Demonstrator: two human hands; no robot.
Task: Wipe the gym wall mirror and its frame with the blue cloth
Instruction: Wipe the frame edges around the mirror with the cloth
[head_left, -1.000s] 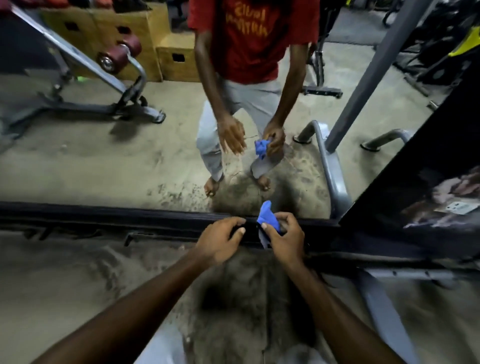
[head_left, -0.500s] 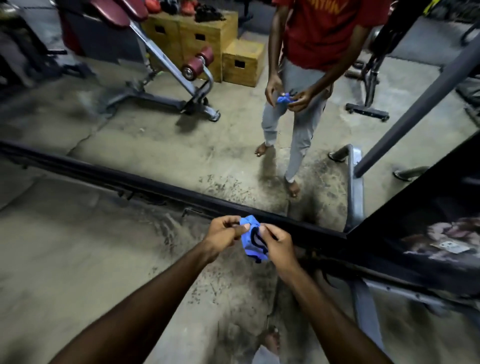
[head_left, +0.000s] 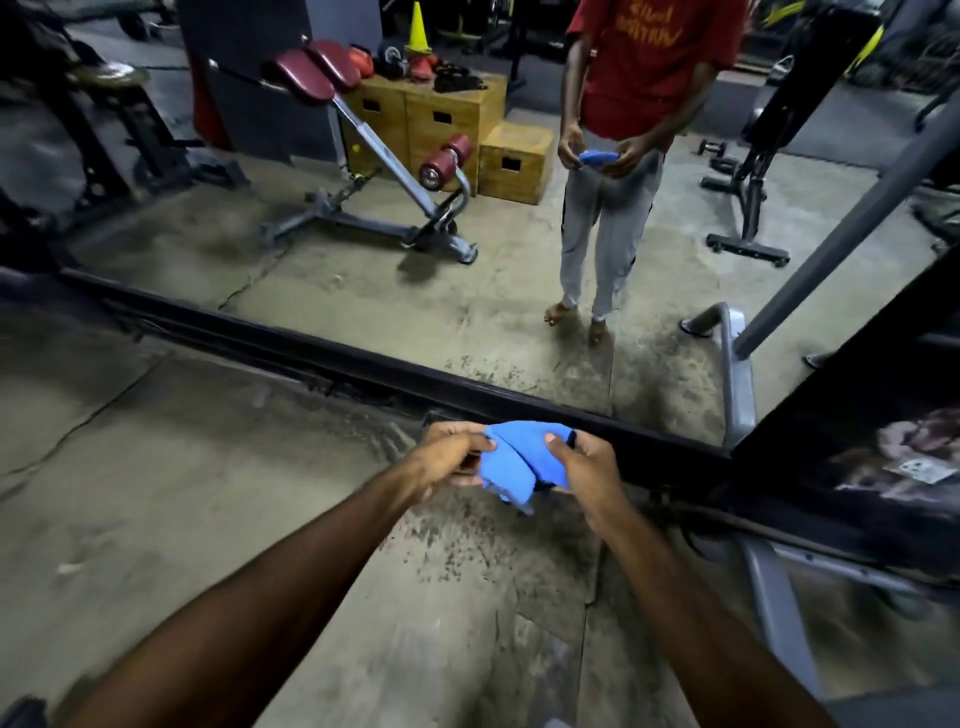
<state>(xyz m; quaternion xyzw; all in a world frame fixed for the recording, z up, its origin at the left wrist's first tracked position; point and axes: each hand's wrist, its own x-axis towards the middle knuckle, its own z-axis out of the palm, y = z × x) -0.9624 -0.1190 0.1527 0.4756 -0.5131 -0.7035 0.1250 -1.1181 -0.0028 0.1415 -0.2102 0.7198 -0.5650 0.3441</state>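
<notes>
Cloth (head_left: 511, 464) wider between left hand (head_left: 451, 457), right hand (head_left: 587, 470)

Both hands hold the cloth (head_left: 514, 460) bunched between them. The left hand (head_left: 449, 460) pinches its left edge. The right hand (head_left: 587, 467) grips its right edge, thumb on top. The cloth is above the floor (head_left: 208, 493), near the dark frame (head_left: 363, 364) at the bottom of the mirror (head_left: 493, 312). The mirror reflects a bench (head_left: 384, 208) and wooden boxes (head_left: 441, 119).

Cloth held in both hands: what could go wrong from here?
The blue cloth is bunched between left hand and right hand, so it may wipe only a narrow strip. Dark grit on the floor lies beside the frame; the cloth could pick it up and smear the mirror.
</notes>
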